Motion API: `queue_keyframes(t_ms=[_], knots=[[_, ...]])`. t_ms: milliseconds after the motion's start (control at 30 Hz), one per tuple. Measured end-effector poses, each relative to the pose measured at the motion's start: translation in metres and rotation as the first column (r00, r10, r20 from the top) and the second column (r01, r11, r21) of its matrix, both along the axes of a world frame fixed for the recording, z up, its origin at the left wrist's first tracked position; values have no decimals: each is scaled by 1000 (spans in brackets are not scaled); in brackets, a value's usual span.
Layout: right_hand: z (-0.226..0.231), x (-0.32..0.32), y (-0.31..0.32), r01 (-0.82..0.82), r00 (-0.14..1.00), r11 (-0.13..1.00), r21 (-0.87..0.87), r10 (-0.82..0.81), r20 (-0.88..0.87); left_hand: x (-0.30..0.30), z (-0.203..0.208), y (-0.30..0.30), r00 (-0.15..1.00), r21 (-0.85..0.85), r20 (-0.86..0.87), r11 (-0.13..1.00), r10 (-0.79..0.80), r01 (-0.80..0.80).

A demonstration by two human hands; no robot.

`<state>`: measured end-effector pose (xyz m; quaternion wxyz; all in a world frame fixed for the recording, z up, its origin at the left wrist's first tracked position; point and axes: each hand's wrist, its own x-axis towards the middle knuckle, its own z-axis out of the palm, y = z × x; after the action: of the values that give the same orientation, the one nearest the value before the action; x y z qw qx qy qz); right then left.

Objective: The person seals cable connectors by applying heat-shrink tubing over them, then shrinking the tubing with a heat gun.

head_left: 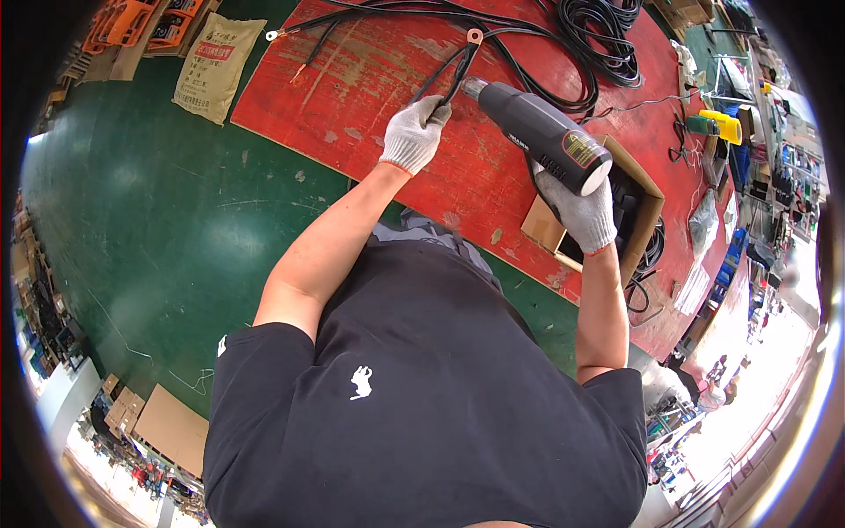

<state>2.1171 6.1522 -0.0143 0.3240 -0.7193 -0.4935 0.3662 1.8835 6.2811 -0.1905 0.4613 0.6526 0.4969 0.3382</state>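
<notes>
White knit gloves (414,134) — black short-sleeved shirt (422,396), small white emblem (361,382)

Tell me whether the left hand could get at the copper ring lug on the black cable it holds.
Probably yes: the left hand grips the black cable just below the ring lug, and the red board between looks bare.

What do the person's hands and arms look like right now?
Both the left hand and the right hand wear white knit work gloves with orange-edged cuffs. The forearms are bare; short black T-shirt sleeves end above the elbows.
</notes>
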Motion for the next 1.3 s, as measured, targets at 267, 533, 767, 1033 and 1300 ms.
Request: queue_keyframes(t_ms=[267,533,767,1033,1300], knots=[[3,-13,-5,23,1000,1000,5,-23,9,-1,5,1,996,94,-92,996,9,-1],[13,-19,-10,73,996,997,-13,-72,54,0,24,6,946,459,-303,888,119,35],[15,-23,-12,117,993,993,-34,-116,38,3,32,11,878,555,-459,816,138,162],[17,-21,-10,144,989,989,-17,-144,32,-4,20,19,913,521,-370,852,174,49],[10,-24,10,185,982,974,128,-177,-72,-20,17,30,977,406,-162,912,138,-61]])
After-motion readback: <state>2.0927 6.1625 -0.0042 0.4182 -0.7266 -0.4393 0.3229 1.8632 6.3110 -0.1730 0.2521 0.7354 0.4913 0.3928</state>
